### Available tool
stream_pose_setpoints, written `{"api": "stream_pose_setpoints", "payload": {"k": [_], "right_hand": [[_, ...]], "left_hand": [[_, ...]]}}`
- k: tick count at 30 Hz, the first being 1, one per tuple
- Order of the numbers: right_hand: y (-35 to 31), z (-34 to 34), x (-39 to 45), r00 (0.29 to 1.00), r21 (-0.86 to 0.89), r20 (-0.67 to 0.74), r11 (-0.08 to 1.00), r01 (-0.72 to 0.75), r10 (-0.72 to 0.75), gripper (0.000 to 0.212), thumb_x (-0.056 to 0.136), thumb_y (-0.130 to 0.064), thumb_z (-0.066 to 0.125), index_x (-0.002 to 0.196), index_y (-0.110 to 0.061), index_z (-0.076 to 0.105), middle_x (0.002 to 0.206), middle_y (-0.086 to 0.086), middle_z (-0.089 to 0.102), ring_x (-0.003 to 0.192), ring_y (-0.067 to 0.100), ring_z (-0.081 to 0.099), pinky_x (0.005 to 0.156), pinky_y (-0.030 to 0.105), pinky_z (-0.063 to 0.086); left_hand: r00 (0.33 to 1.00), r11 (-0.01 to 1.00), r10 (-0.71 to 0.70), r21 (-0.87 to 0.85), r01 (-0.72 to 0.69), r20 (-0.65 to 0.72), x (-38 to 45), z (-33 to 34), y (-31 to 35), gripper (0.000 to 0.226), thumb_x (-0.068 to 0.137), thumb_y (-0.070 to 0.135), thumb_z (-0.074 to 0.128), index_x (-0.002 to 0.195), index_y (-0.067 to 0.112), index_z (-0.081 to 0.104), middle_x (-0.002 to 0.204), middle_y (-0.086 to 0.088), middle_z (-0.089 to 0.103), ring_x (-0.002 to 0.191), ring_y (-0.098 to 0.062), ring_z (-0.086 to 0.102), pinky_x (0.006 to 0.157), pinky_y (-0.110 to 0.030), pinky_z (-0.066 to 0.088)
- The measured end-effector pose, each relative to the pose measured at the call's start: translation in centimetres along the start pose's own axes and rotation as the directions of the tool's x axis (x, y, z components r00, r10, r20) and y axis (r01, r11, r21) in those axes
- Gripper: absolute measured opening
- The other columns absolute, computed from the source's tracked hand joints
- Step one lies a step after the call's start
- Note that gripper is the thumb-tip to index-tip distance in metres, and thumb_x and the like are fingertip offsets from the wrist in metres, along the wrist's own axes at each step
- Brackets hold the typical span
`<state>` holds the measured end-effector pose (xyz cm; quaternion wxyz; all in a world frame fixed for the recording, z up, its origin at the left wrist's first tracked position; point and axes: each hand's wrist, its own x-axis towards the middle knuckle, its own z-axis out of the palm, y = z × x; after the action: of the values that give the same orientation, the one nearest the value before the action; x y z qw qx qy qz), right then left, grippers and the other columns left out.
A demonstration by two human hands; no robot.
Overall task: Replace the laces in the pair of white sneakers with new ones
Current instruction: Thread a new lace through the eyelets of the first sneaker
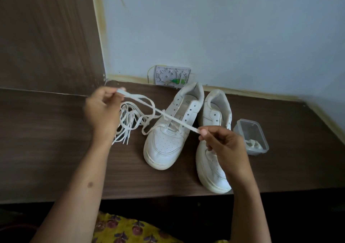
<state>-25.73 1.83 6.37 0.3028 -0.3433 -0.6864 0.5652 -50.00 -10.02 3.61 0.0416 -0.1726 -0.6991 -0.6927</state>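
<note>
Two white sneakers stand side by side on the dark wooden table, toes toward me: the left sneaker (169, 130) and the right sneaker (214, 115). A flat white lace (160, 112) is stretched taut above the left sneaker. My left hand (101, 110) pinches one end of it up at the left. My right hand (222, 143) pinches the other part over the right sneaker's toe. The lace's slack loops down to the left sneaker's lowest eyelets. A bundle of loose white laces (127, 123) lies left of the shoes.
A clear plastic box (251, 136) with a white lace inside sits right of the sneakers. A small white wall box (172, 76) stands against the wall behind them. The table's front edge (168, 195) runs just below the shoe toes. A wooden panel rises at left.
</note>
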Motion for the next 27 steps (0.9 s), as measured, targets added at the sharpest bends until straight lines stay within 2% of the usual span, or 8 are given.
{"api": "stream_pose_setpoints", "payload": {"k": [4,7,11,14,16,20,24,27], "right_hand": [[0.2,0.2,0.3,0.997,-0.005,-0.058,0.999,0.047,-0.047,0.014,0.093,-0.007,0.062,0.098,-0.011,0.074,0.082,0.005,0.074,0.068,0.010,0.062,0.065,0.016,0.050],[0.5,0.6,0.5,0.983,-0.169,-0.136,0.980,0.102,-0.126,0.029,0.097,0.001,0.053,0.100,-0.021,0.071,0.079,-0.003,0.072,0.074,0.005,0.067,0.069,0.014,0.050],[0.4,2.5,0.4,0.944,-0.316,-0.131,0.916,0.249,-0.302,0.037,0.098,0.011,0.038,0.107,-0.019,0.057,0.099,-0.018,0.062,0.087,0.009,0.069,0.079,0.020,0.054],[0.1,3.8,0.5,0.905,-0.293,-0.140,0.890,0.350,-0.402,0.030,0.097,0.015,0.037,0.104,-0.012,0.050,0.109,-0.002,0.048,0.090,0.011,0.069,0.083,0.019,0.055],[0.1,4.1,0.5,0.904,-0.264,-0.150,0.897,0.354,-0.400,0.024,0.097,0.011,0.045,0.101,-0.012,0.052,0.104,0.003,0.054,0.087,0.012,0.071,0.080,0.023,0.056],[-0.1,4.3,0.3,0.916,-0.242,-0.209,0.925,0.292,-0.344,0.017,0.088,-0.003,0.069,0.087,-0.018,0.063,0.081,-0.012,0.070,0.081,0.005,0.068,0.072,0.015,0.049],[-0.2,4.4,0.3,0.907,-0.139,-0.277,0.947,0.290,-0.319,0.010,0.091,-0.006,0.066,0.093,-0.015,0.065,0.087,-0.006,0.074,0.090,0.013,0.071,0.082,0.032,0.054],[-0.6,4.8,0.1,0.914,-0.094,-0.289,0.959,0.269,-0.285,0.011,0.090,-0.013,0.070,0.097,-0.017,0.063,0.087,-0.005,0.076,0.094,0.012,0.071,0.083,0.036,0.054]], "left_hand": [[0.997,0.950,-0.055,0.303,0.067,-0.047,0.5,-0.7,-0.9,0.014,0.085,0.025,0.068,0.097,0.031,0.069,0.094,0.008,0.071,0.090,-0.017,0.067,0.090,-0.044,0.050],[0.983,0.886,-0.012,0.458,-0.074,0.182,-0.2,-0.4,-0.3,0.050,0.075,0.014,0.069,0.118,0.037,0.060,0.122,0.008,0.058,0.117,-0.024,0.050,0.105,-0.042,0.037],[0.826,0.911,0.276,0.140,-0.388,0.491,-2.3,1.5,1.8,0.049,0.072,0.014,0.057,0.119,0.028,0.063,0.119,0.015,0.054,0.116,-0.011,0.041,0.100,-0.014,0.027],[0.678,0.875,0.375,0.000,-0.484,0.632,-4.1,3.2,2.2,0.034,0.086,0.019,0.062,0.119,0.025,0.067,0.118,0.016,0.061,0.115,-0.002,0.047,0.103,-0.027,0.035],[0.618,0.862,0.405,-0.055,-0.504,0.674,-4.8,4.0,2.1,0.029,0.091,0.027,0.063,0.120,0.025,0.068,0.117,0.015,0.065,0.113,0.000,0.051,0.101,-0.033,0.039],[0.589,0.888,0.371,-0.088,-0.452,0.718,-5.2,4.8,1.8,0.028,0.092,0.038,0.061,0.116,0.026,0.070,0.111,0.015,0.071,0.106,0.004,0.060,0.106,-0.035,0.034],[0.617,0.908,0.361,-0.114,-0.403,0.699,-5.5,5.1,2.0,0.031,0.089,0.043,0.064,0.113,0.025,0.072,0.095,0.016,0.072,0.096,0.002,0.064,0.099,-0.033,0.041],[0.657,0.892,0.388,-0.085,-0.443,0.646,-5.5,5.3,2.1,0.033,0.088,0.048,0.062,0.111,0.028,0.073,0.105,0.017,0.067,0.105,-0.004,0.059,0.100,-0.044,0.040]]}}
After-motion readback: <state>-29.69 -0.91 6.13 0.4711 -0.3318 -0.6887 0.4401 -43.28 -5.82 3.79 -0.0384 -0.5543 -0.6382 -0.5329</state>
